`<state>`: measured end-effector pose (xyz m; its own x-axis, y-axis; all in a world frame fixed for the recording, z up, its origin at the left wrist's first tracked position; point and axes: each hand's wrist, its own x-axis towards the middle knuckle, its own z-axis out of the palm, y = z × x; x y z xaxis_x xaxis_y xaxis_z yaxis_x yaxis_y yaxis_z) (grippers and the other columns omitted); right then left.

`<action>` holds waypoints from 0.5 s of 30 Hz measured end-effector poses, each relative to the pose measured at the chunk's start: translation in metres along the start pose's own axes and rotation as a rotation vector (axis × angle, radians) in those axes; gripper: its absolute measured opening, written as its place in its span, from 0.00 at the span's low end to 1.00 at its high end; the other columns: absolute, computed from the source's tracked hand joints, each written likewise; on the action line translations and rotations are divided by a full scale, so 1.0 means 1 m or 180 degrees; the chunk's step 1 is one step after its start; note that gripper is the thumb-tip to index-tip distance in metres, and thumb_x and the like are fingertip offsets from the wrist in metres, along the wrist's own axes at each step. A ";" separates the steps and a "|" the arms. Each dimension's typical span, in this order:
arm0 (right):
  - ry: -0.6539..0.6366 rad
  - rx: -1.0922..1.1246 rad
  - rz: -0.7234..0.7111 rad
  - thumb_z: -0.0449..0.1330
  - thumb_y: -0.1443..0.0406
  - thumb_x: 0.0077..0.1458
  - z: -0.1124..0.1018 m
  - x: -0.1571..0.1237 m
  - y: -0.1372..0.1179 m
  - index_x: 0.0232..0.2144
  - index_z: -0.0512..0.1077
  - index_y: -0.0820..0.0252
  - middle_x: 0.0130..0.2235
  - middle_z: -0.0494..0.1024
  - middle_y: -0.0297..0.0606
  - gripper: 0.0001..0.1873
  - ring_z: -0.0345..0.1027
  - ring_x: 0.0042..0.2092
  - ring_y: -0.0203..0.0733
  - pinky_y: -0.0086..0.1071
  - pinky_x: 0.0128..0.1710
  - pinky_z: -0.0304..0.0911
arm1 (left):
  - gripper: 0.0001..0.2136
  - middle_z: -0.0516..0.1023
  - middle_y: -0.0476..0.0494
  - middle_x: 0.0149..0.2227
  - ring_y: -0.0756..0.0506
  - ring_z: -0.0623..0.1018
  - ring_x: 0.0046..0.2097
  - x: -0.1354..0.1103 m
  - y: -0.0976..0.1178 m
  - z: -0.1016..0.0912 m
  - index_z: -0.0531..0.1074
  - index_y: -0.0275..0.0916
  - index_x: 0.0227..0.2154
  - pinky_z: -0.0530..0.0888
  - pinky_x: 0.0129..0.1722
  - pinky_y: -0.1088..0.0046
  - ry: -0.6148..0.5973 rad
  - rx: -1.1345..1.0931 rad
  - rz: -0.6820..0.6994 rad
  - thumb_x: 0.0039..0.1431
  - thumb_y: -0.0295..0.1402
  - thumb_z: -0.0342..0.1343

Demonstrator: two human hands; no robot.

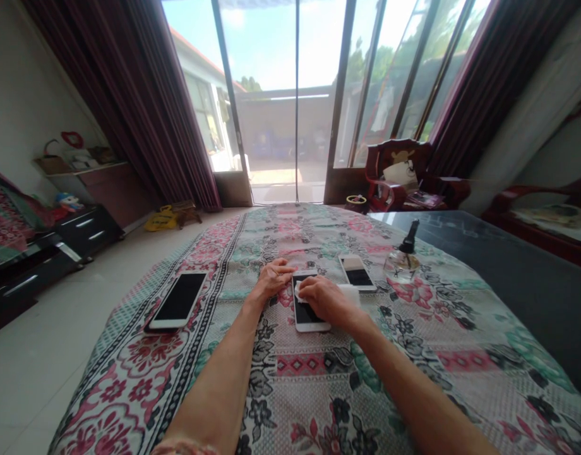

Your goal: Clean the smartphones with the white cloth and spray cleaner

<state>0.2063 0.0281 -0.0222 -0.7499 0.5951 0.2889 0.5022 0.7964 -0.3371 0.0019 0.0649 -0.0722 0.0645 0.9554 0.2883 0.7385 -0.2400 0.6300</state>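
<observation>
A white-framed smartphone (304, 316) with a dark screen lies face up on the patterned cloth. My right hand (323, 298) presses a white wipe (298, 291) onto its screen, fingers bunched around it. At the phone's upper left edge rests my left hand (273, 277), fingers stretched out, fingertips touching the edge. Just beyond my right hand, a second white phone (358, 273) lies face up. White material (351, 293) shows beside the right hand; whether it joins the wipe I cannot tell. Farther left is a larger white-framed tablet (180, 301) over something dark.
A clear round bottle with a black spray top (403, 260) stands at the right on the floral tablecloth (319, 373). A dark tabletop (499, 278) adjoins on that side. Beyond are a wooden chair (399, 170), a yellow bag (158, 218) on the floor and glass doors.
</observation>
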 end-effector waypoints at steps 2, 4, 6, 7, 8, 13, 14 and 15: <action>-0.0065 -0.0024 -0.0172 0.53 0.75 0.53 0.007 0.004 -0.010 0.25 0.76 0.60 0.38 0.78 0.39 0.14 0.67 0.41 0.39 0.30 0.44 0.59 | 0.12 0.75 0.46 0.49 0.47 0.76 0.48 0.000 -0.001 0.000 0.79 0.44 0.40 0.70 0.51 0.76 -0.0010 -0.0028 0.0007 0.54 0.27 0.57; -0.0088 0.0030 -0.0220 0.53 0.75 0.53 0.011 0.006 -0.013 0.26 0.76 0.60 0.38 0.78 0.39 0.14 0.67 0.40 0.38 0.30 0.45 0.59 | 0.12 0.75 0.47 0.49 0.48 0.76 0.47 0.000 -0.001 0.000 0.80 0.44 0.40 0.70 0.51 0.76 -0.0011 -0.0045 0.0006 0.54 0.27 0.56; -0.0089 0.0121 -0.0100 0.53 0.75 0.52 0.010 0.005 -0.008 0.27 0.77 0.60 0.38 0.78 0.39 0.13 0.67 0.39 0.38 0.29 0.43 0.59 | 0.12 0.75 0.46 0.49 0.47 0.76 0.48 0.000 -0.001 -0.001 0.80 0.44 0.39 0.69 0.51 0.75 -0.0006 -0.0049 0.0008 0.54 0.28 0.57; -0.0110 0.0167 -0.0001 0.53 0.75 0.52 0.007 0.004 -0.003 0.27 0.77 0.60 0.37 0.78 0.39 0.13 0.67 0.37 0.37 0.28 0.42 0.59 | 0.12 0.75 0.46 0.49 0.47 0.76 0.48 0.000 -0.001 -0.001 0.80 0.44 0.39 0.69 0.52 0.75 -0.0002 -0.0049 0.0011 0.53 0.28 0.57; -0.0155 0.0206 0.0116 0.54 0.76 0.51 0.003 0.002 0.003 0.27 0.77 0.60 0.36 0.78 0.39 0.14 0.67 0.36 0.36 0.28 0.40 0.59 | 0.11 0.75 0.46 0.49 0.46 0.76 0.49 -0.001 0.000 -0.001 0.80 0.44 0.39 0.69 0.52 0.75 0.0002 -0.0048 0.0012 0.53 0.29 0.57; -0.0534 0.0225 0.0661 0.53 0.79 0.42 -0.021 -0.011 0.030 0.22 0.77 0.61 0.30 0.76 0.36 0.15 0.65 0.30 0.34 0.26 0.30 0.55 | 0.11 0.75 0.46 0.50 0.46 0.75 0.50 -0.001 -0.001 -0.002 0.79 0.44 0.40 0.69 0.53 0.75 -0.0008 -0.0037 -0.0013 0.54 0.30 0.58; -0.0556 0.0212 0.0690 0.53 0.79 0.41 -0.024 -0.012 0.031 0.22 0.77 0.61 0.29 0.75 0.36 0.15 0.64 0.29 0.34 0.26 0.29 0.55 | 0.11 0.75 0.46 0.50 0.46 0.75 0.50 -0.001 -0.001 -0.002 0.79 0.44 0.40 0.69 0.53 0.75 -0.0015 -0.0038 -0.0016 0.54 0.30 0.58; -0.0506 0.0193 0.0658 0.53 0.79 0.41 -0.026 -0.013 0.031 0.21 0.77 0.61 0.29 0.75 0.36 0.15 0.64 0.29 0.34 0.26 0.29 0.54 | 0.12 0.75 0.46 0.50 0.46 0.75 0.50 -0.001 -0.001 -0.002 0.79 0.44 0.40 0.69 0.53 0.75 -0.0022 -0.0039 -0.0018 0.54 0.30 0.58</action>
<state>0.2428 0.0475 -0.0134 -0.6948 0.7162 0.0655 0.6286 0.6490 -0.4287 0.0002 0.0638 -0.0720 0.0649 0.9579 0.2798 0.7306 -0.2366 0.6406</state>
